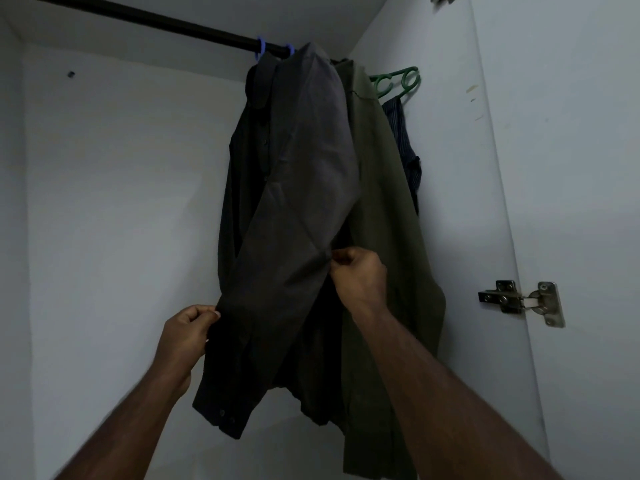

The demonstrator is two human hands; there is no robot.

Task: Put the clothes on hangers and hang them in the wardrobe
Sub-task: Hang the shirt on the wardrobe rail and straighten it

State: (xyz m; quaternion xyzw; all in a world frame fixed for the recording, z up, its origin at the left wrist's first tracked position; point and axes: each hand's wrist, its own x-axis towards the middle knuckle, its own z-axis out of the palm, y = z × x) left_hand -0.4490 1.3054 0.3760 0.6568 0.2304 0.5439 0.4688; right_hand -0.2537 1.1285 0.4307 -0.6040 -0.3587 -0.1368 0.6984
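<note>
A dark grey shirt (298, 188) hangs on a blue hanger (261, 50) from the black wardrobe rail (138, 15). My left hand (188, 332) pinches the left edge of its long sleeve near the cuff. My right hand (356, 273) pinches the same sleeve's right edge, higher up. Behind it, to the right, hangs an olive green shirt (391, 216). Further right a green hanger (398, 81) carries a dark striped garment (405, 147), mostly hidden.
White wardrobe walls surround the clothes: the back panel (121, 168) on the left and the side panel (467, 168) on the right. The open door (571, 133) stands at the right on a metal hinge (523, 301). A small dark screw (71, 74) sits in the back panel.
</note>
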